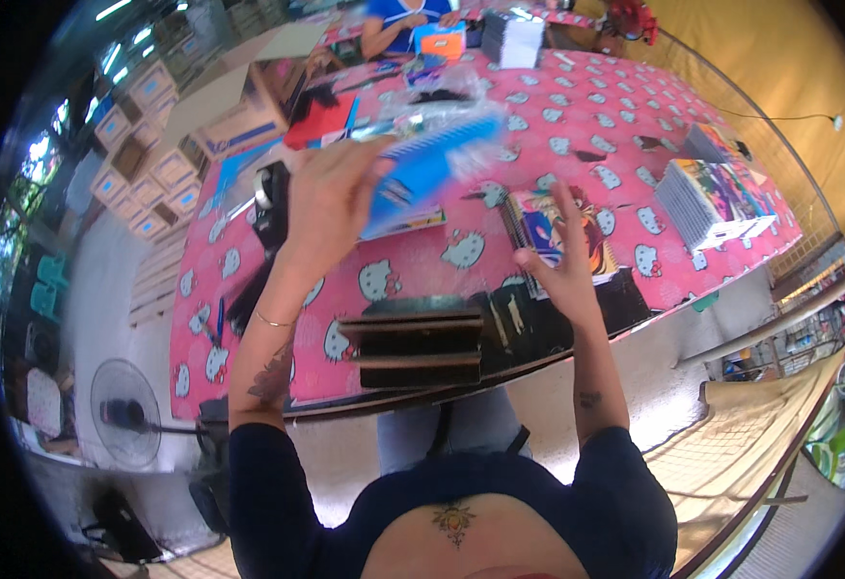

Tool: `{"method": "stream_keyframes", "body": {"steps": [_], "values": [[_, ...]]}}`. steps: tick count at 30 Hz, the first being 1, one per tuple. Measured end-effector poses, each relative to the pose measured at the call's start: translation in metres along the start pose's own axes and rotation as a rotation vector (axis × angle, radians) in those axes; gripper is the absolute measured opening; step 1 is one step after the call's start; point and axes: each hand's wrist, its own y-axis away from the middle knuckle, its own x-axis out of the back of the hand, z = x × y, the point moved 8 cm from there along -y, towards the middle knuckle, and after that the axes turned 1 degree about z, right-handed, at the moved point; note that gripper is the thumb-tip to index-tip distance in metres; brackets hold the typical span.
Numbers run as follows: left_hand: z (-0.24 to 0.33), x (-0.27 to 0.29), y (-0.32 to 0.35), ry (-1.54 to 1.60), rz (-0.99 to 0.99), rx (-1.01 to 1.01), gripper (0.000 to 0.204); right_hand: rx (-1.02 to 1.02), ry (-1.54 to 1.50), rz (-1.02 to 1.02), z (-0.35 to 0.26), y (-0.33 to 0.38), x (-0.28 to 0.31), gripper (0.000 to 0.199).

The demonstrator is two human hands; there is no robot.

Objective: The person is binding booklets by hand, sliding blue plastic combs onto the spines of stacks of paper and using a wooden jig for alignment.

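Note:
My left hand (334, 188) is closed on a blue notebook (422, 179), lifted above the table and smeared by motion. A row of binding seems to run along its upper edge. Below it lies another item (403, 224) with a pale, colourful edge, partly hidden. My right hand (565, 270) is open, thumb and fingers apart, over a small stack of illustrated spiral notebooks (531, 217). Whether it touches them I cannot tell. Between my forearms, at the near edge, stands a dark slotted wooden holder (413, 372).
The table has a pink patterned cover (345, 289). More notebook stacks (712, 207) stand right, others (512, 41) far back. A black tape dispenser (270, 217) and pens (212, 323) lie left. Beyond are cardboard boxes (239, 116), a fan (125, 415) and a co-worker (398, 29) holding a blue-and-orange item.

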Motion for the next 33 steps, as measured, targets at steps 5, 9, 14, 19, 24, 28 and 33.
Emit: {"method": "stream_keyframes", "body": {"steps": [5, 9, 14, 19, 24, 28, 33], "values": [[0.042, 0.005, 0.029, 0.307, -0.273, 0.055, 0.023, -0.343, -0.309, -0.27, 0.017, 0.064, -0.034, 0.038], [0.05, 0.002, 0.045, 0.289, -0.283, 0.005, 0.024, -0.35, -0.352, -0.175, 0.031, 0.088, -0.051, 0.026], [0.063, 0.024, 0.047, 0.121, -0.3, -0.049, 0.027, -0.39, -0.36, -0.236, 0.037, 0.096, -0.073, 0.025], [0.058, 0.023, 0.078, -0.013, -0.375, -0.002, 0.032, -0.354, -0.142, -0.355, 0.032, 0.09, -0.083, 0.044], [0.043, -0.004, 0.163, -0.037, -0.113, 0.249, 0.038, -0.326, -0.416, -0.231, 0.024, 0.101, -0.095, 0.07], [0.012, -0.029, 0.249, 0.538, 0.315, 0.9, 0.046, -0.311, -0.443, -0.153, 0.021, 0.105, -0.112, 0.069], [-0.11, -0.052, 0.274, 0.009, -0.262, 0.92, 0.044, -0.303, -0.257, -0.176, 0.054, 0.094, -0.083, 0.056]]}}
